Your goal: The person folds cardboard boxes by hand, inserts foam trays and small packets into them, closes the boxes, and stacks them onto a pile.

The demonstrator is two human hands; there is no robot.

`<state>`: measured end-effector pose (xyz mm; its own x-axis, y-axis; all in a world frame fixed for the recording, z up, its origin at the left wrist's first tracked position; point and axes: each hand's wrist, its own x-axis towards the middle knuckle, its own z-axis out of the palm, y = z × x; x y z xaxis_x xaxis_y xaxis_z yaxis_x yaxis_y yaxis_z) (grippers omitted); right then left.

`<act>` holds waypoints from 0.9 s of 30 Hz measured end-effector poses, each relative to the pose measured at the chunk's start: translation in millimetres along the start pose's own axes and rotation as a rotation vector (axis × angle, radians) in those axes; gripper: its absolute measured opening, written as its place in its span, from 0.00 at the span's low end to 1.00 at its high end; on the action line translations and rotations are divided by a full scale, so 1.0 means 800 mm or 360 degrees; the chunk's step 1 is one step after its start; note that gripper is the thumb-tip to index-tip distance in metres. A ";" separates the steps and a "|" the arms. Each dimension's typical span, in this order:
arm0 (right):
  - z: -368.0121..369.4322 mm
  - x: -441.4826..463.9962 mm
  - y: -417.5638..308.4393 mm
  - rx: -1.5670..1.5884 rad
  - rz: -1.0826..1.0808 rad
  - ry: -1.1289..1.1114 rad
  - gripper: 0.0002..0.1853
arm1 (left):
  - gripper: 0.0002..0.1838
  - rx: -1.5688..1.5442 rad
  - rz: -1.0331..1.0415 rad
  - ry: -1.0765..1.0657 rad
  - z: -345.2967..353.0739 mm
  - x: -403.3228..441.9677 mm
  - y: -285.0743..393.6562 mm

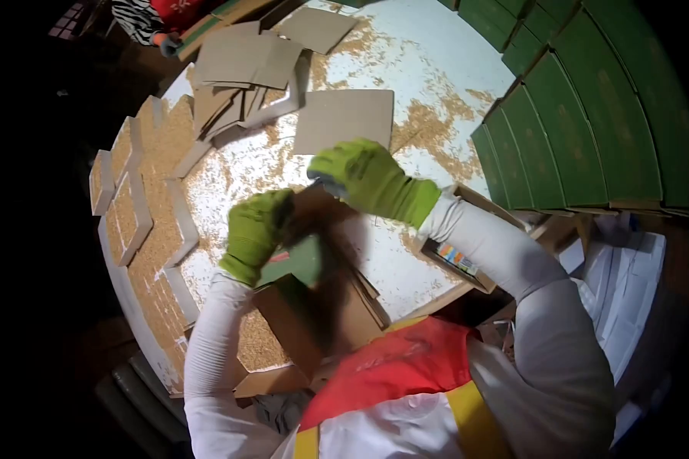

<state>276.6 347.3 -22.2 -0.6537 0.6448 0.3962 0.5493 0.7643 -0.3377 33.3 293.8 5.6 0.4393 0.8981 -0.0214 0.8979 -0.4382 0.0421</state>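
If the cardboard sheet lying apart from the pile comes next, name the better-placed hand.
Probably the right hand: in this view it overlaps the near edge of the cardboard sheet, while the left hand sits farther off, leftward and lower in the picture.

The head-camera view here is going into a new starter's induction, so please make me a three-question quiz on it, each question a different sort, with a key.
1. Multiple choice: what colour are the big boxes at the picture's upper right?
A) Red
B) Green
C) Blue

2. True or false: the left hand and the right hand are both gloved.

3. Fill the gap: the flat cardboard sheet just to the right of the sheet pile is nearer to the wearer's ____ hand.

Key: 1. B; 2. True; 3. right
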 end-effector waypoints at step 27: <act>-0.022 -0.273 -0.042 -0.0248 0.1697 -0.0321 0.18 | 0.21 -0.0029 -0.0525 0.1153 -0.077 -0.279 -0.140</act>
<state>410.0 180.4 -82.4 0.1310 0.9736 -0.1871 0.9337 -0.1845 -0.3067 -167.1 145.0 67.4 0.0175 0.7851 0.6191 0.9751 -0.1504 0.1632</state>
